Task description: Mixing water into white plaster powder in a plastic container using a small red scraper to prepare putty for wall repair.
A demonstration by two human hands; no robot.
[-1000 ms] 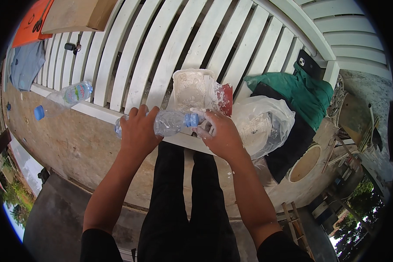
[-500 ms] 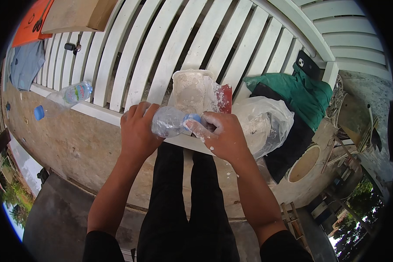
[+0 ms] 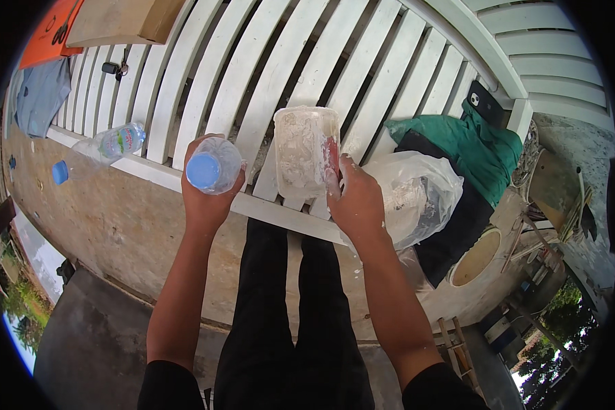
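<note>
My left hand (image 3: 212, 183) is wrapped around a clear plastic bottle (image 3: 227, 158), whose blue cap (image 3: 203, 170) points up toward me. My right hand (image 3: 357, 203) is closed at the right side of a rectangular, translucent plastic tub (image 3: 298, 147), coated with whitish residue. A red piece (image 3: 332, 156) shows beside its fingertips, at the tub's right side; whether it lies inside or behind the wall I cannot tell. White powder marks the right fingers. Right of that hand sits a clear plastic bag (image 3: 417, 195) with whitish stuff inside.
Everything rests on a white slatted bench (image 3: 260, 102). Another blue-capped bottle (image 3: 119, 142) lies at its left front edge. Keys (image 3: 118, 68), a cardboard box (image 3: 119, 20) and grey cloth (image 3: 42, 99) are farther left. Green cloth (image 3: 451, 140) and a phone (image 3: 484, 101) lie right.
My right hand has let go of the bottle's cap end and moved to the tub's right side. My left hand has turned the bottle cap-up and shifted left. The tub's appearance has changed.
</note>
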